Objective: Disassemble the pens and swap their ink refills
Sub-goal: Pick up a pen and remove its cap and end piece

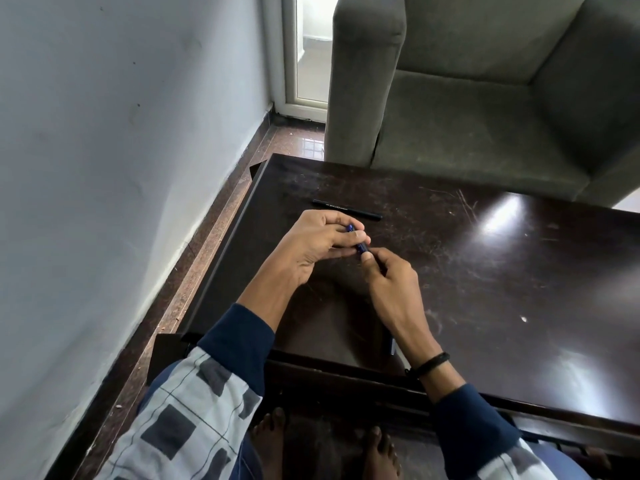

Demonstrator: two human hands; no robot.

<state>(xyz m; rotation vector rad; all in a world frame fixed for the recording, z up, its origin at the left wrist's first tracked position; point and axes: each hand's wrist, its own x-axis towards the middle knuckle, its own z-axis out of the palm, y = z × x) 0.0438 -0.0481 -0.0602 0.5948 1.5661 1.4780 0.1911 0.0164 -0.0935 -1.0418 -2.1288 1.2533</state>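
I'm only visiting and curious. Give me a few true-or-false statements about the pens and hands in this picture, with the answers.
1. Both the left hand and the right hand hold the blue pen. True.
2. The black pen is in the right hand. False: it lies on the table, beyond the hands.
3. A dark band is on the left wrist. False: it is on the right wrist.
4. The black pen touches neither hand. True.
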